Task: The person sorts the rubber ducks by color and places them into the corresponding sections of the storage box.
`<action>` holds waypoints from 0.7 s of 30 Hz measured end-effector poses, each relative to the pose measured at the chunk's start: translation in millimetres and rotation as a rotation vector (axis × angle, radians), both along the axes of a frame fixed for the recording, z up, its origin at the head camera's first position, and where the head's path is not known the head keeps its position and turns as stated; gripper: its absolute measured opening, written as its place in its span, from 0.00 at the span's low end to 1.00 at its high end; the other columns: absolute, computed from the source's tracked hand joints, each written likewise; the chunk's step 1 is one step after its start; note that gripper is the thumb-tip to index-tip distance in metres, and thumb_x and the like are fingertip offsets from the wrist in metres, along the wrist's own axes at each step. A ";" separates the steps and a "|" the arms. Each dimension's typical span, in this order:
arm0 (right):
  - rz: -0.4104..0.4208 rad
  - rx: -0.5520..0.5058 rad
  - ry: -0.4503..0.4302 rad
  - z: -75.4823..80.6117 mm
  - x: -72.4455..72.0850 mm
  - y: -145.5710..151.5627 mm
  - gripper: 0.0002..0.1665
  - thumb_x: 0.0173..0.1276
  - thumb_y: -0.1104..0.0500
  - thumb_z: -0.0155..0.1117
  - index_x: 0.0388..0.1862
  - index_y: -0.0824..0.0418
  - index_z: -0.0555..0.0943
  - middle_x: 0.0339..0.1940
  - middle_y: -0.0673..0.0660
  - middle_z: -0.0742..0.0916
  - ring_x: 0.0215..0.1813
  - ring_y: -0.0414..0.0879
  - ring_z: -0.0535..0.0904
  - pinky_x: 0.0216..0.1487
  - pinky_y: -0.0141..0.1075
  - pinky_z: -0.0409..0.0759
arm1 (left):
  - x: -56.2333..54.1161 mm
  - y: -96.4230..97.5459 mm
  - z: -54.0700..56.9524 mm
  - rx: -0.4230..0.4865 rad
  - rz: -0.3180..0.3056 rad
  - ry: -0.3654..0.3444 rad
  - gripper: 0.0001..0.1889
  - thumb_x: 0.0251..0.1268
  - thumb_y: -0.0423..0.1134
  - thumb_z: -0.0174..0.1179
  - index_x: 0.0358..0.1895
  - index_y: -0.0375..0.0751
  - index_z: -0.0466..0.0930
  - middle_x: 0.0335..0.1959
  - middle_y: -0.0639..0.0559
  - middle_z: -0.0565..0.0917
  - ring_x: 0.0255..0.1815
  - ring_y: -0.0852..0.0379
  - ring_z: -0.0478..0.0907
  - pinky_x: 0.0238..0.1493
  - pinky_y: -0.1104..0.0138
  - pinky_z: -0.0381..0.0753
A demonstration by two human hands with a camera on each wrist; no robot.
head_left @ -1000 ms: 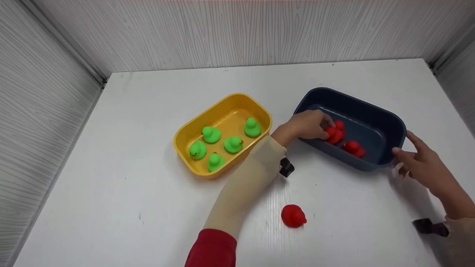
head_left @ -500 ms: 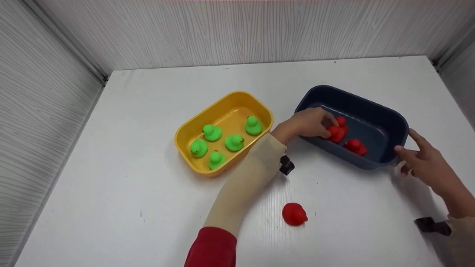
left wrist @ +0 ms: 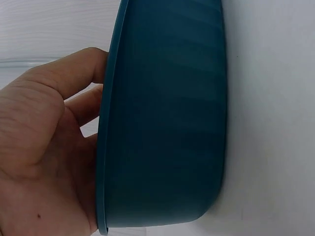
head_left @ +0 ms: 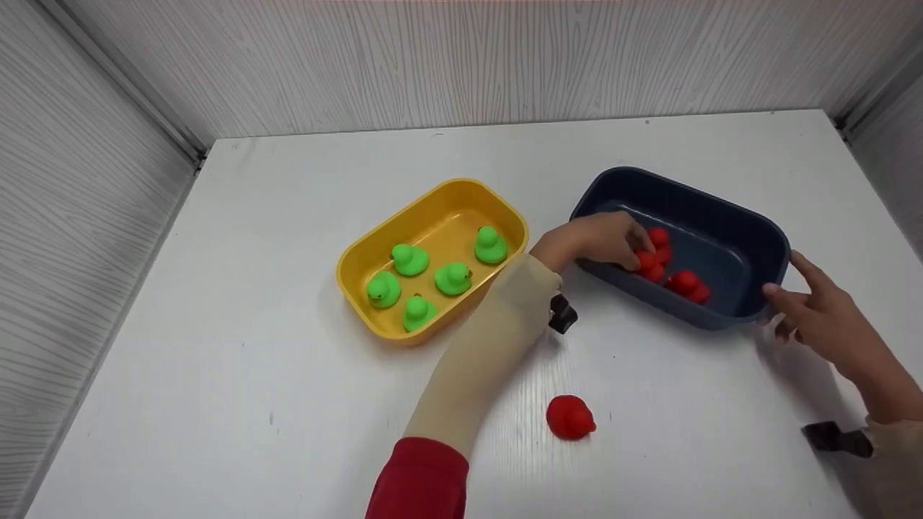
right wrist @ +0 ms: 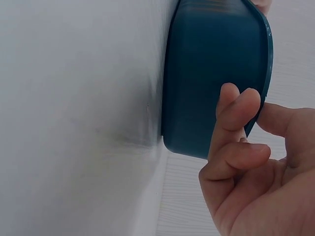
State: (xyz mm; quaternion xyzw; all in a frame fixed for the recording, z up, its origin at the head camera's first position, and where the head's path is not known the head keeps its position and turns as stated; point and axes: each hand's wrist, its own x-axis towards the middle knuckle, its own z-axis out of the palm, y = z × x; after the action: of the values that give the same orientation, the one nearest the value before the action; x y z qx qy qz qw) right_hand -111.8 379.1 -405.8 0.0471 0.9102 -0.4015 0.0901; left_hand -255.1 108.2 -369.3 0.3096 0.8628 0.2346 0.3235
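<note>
Inside the dark blue bin (head_left: 750, 223), my left hand (head_left: 602, 238) pinches a red rubber duck (head_left: 647, 264) between thumb and fingers, close to the bin's floor. The fingertips partly cover that duck. Two more red ducks lie beside it, one behind and a nearer duck (head_left: 687, 285) to the right. My right hand (head_left: 829, 321) grips the bin's right end, thumb over the rim and fingers against the outer wall, as the right wrist view shows. In the left wrist view the bin's wall (left wrist: 162, 113) hides the left fingertips and the ducks.
A yellow bin (head_left: 375, 238) with several green ducks (head_left: 453, 279) stands left of the blue one. Another red duck (head_left: 570, 417) lies on the white table (head_left: 216, 360) near the front. Panels enclose the table at the back and sides.
My left forearm has shifted slightly right, and the red duck under its fingers has turned or moved a little. My right hand stays on the bin's end.
</note>
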 end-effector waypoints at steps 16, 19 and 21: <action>0.002 0.001 -0.015 1.2 0.5 -1.2 0.45 0.77 0.45 0.44 0.79 0.59 0.35 0.24 0.41 0.83 0.23 0.42 0.77 0.26 0.33 0.71 | 4.9 0.0 -6.2 0.045 0.049 0.136 0.12 0.61 0.45 0.65 0.49 0.55 0.83 0.43 0.61 0.81 0.42 0.64 0.72 0.43 0.73 0.70; 0.006 -0.003 -0.005 1.2 0.7 0.1 0.45 0.77 0.45 0.45 0.79 0.59 0.35 0.23 0.40 0.83 0.22 0.41 0.77 0.26 0.32 0.71 | 5.6 -2.4 -5.7 0.123 0.057 0.139 0.12 0.62 0.44 0.64 0.49 0.51 0.83 0.37 0.58 0.80 0.37 0.63 0.72 0.37 0.74 0.69; 0.009 -0.008 -0.002 0.8 0.6 0.7 0.45 0.77 0.45 0.44 0.79 0.58 0.35 0.23 0.40 0.83 0.22 0.42 0.77 0.25 0.33 0.71 | 6.8 -4.2 -5.2 0.172 0.068 0.137 0.13 0.63 0.43 0.64 0.49 0.49 0.83 0.35 0.57 0.79 0.35 0.63 0.71 0.35 0.75 0.69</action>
State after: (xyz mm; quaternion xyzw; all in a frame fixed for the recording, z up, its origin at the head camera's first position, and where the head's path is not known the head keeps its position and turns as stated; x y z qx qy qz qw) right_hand -111.1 379.8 -405.0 0.0430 0.9086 -0.4048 0.0931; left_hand -248.3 104.0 -374.5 0.3220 0.8696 0.2968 0.2282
